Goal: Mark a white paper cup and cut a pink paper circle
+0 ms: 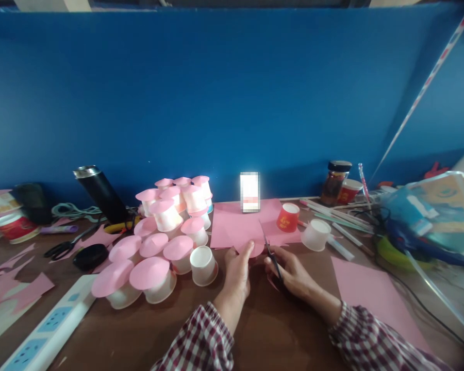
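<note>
My left hand (236,274) pinches a piece of pink paper (257,249) with a rounded edge, thumb on top. Black-handled scissors (275,264) are in my right hand (294,273), their blades pointing away from me beside the paper's right side. Whether the blades touch the paper I cannot tell. Beyond my hands lie flat pink sheets (228,221). Left of my left hand stands an upturned white paper cup (203,264), near several cups topped with pink paper cones (150,273).
A red paper cup (288,218) and a white one (316,235) stand right of the sheets. At left are a power strip (50,322), a black tape roll (90,256), other scissors (64,249) and a black flask (100,193). Another pink sheet (371,293) lies at right.
</note>
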